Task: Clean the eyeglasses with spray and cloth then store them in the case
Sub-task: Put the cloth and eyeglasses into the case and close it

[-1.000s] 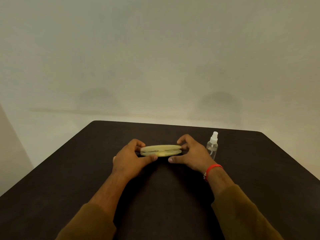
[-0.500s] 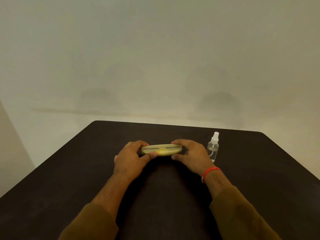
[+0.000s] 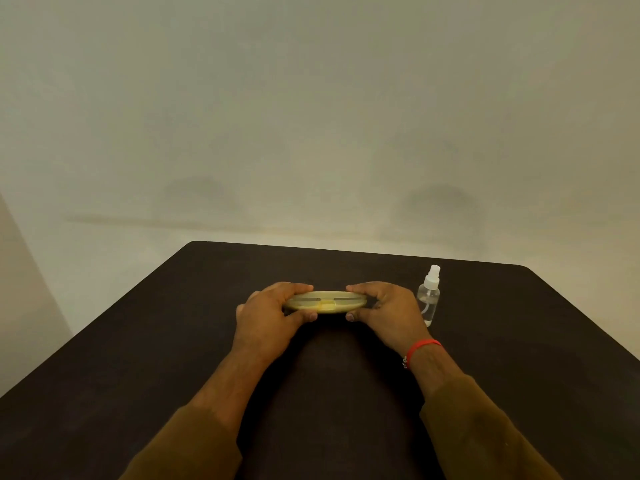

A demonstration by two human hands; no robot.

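Since a second ago both hands have closed in on the case [image 3: 325, 302]: fingers that arched loosely at its ends now lie flat over its top, and the gap along its near edge has narrowed to a thin dark seam. The case is pale yellow, long and flat, lying crosswise on the dark bench [image 3: 138, 358] with a small yellow clasp at the middle of its near side.

The left hand [image 3: 268, 318] is clamped on the case's left end — fingers over the top, thumb pressed along the lower near edge. The right hand [image 3: 384, 310] grips the right end the same way, fingers on top and thumb tip under the near edge. A red bracelet [image 3: 420, 348] sits on the right wrist, and both forearms run back from the case into brown sleeves [image 3: 485, 431].

The clear spray bottle [image 3: 429, 296] stands upright just to the right of the case, beyond the right hand's knuckles, its white nozzle on top. Whether the eyeglasses and cloth are inside the case cannot be told — its inside is hidden. Behind the case, the bench ends at a plain pale wall [image 3: 311, 133].
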